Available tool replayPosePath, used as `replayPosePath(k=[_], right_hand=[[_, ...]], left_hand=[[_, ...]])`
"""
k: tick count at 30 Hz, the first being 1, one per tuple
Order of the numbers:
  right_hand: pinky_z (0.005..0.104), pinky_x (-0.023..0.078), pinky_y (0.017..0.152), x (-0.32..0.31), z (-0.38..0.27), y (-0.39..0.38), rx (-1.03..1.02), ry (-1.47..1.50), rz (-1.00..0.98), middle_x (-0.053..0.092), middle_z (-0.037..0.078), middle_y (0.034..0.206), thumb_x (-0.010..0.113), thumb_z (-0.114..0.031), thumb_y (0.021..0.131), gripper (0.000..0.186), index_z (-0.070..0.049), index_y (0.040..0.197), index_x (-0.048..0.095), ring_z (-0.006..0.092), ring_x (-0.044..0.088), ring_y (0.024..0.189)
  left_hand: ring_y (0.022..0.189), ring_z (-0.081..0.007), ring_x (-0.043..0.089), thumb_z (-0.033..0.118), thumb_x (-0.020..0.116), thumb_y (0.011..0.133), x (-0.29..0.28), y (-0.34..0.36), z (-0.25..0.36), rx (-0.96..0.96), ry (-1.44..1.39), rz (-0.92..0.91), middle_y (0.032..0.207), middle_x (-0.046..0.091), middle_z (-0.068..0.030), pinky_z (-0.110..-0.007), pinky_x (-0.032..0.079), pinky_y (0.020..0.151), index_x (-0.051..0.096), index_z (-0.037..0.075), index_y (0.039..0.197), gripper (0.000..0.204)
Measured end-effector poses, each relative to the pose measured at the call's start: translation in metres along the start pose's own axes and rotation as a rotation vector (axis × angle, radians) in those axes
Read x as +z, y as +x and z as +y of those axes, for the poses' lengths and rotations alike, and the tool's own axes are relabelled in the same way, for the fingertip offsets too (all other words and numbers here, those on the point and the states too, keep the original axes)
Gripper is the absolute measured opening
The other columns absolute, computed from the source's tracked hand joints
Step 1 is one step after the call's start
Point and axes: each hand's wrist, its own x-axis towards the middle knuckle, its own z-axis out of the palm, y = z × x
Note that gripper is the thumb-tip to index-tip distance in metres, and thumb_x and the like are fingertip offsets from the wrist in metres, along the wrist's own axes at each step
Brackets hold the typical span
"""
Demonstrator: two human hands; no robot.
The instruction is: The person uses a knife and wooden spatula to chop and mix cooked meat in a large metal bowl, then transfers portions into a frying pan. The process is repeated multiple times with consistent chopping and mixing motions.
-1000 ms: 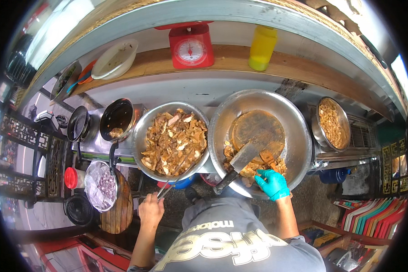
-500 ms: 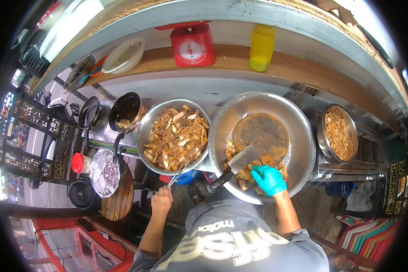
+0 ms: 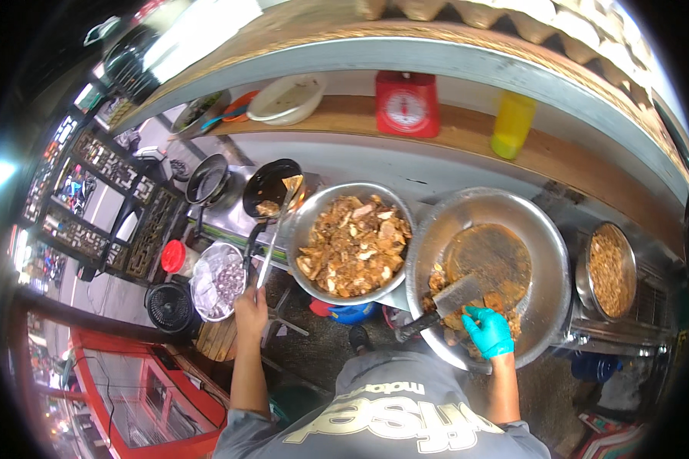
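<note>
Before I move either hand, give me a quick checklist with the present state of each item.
1. Left hand closed on the metal utensil: ok, it grips the lower end.
2. Utensil tip clear of the dark pan: cannot tell; they overlap in this view.
3. Right hand gloved: ok, a teal glove covers it.
4. Right hand free of food: cannot tell; its fingertips are among the pieces in the large basin.
5. Cleaver away from fingers: not ok; its blade lies close to the gloved fingertips.
6. Cleaver fully inside the basin: not ok; its handle sticks out past the rim.
</note>
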Motion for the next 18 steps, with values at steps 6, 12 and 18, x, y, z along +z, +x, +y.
replayPosePath(k=[6, 12, 18], right_hand=[[0.0414, 0.055, 0.076, 0.013, -0.024, 0.007, 0.018, 0.005, 0.030, 0.071, 0.019, 0.101, 0.067, -0.030, 0.088, 0.034, -0.005, 0.111, 0.072, 0.0328, 0.070, 0.085], [0.0409, 0.055, 0.076, 0.029, -0.041, 0.004, 0.051, 0.027, 0.057, 0.071, 0.019, 0.096, 0.068, -0.030, 0.087, 0.034, -0.005, 0.109, 0.072, 0.0322, 0.070, 0.082], [0.0405, 0.054, 0.074, 0.039, -0.035, -0.005, 0.158, 0.063, 0.069, 0.071, 0.020, 0.095, 0.068, -0.031, 0.086, 0.035, -0.005, 0.110, 0.073, 0.0317, 0.070, 0.079]], left_hand=[[0.076, -0.0486, 0.064, 0.025, 0.063, 0.088, -0.005, 0.111, -0.076, 0.036, 0.181, -0.193, 0.074, 0.063, -0.0310, -0.054, 0.050, 0.070, 0.068, -0.006, 0.080, 0.033], [0.085, -0.0490, 0.065, 0.029, 0.067, 0.083, -0.027, 0.177, -0.089, -0.043, 0.299, -0.402, 0.080, 0.065, -0.0317, -0.054, 0.052, 0.077, 0.068, -0.009, 0.083, 0.038], [0.083, -0.0493, 0.065, 0.023, 0.068, 0.081, -0.092, 0.176, -0.059, -0.029, 0.301, -0.259, 0.079, 0.062, -0.0347, -0.053, 0.052, 0.071, 0.067, -0.008, 0.081, 0.031]])
